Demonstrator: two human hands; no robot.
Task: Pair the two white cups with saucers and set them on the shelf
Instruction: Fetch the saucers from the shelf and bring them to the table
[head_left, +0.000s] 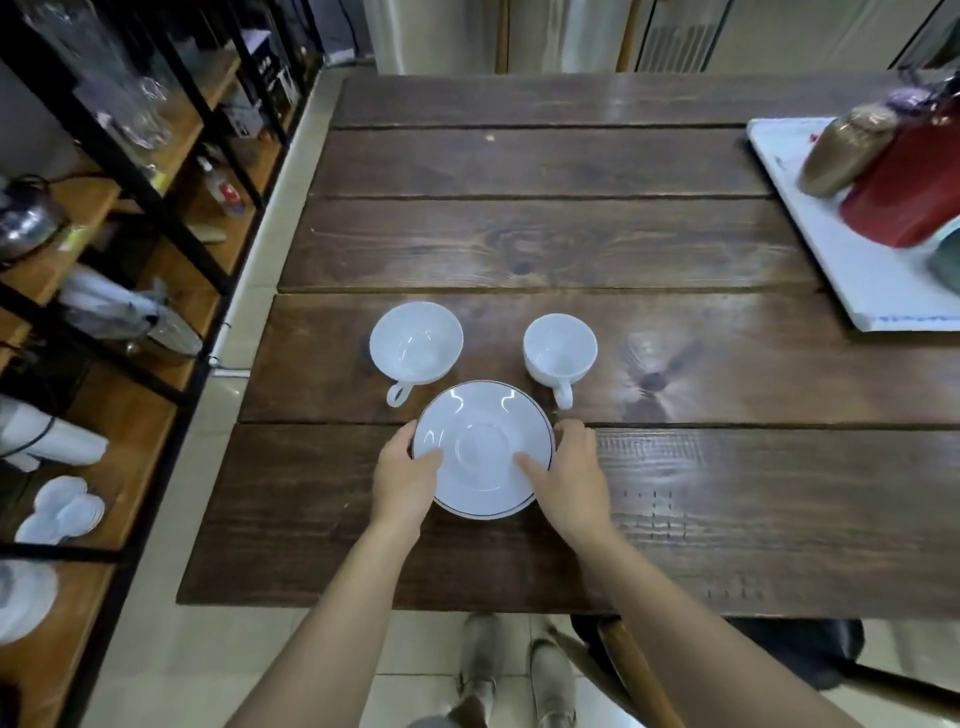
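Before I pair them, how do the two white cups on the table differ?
The left white cup is wider and flares like a shallow bowl; the right white cup is narrower with straighter sides. The left one's handle points toward the person's left hand, the right one's toward the right hand. Both stand upright, empty, on the dark wooden table.

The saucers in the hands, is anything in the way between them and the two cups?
No. The saucers, held by the left hand and right hand, sit just before the wide cup and small cup. Only bare table lies between.
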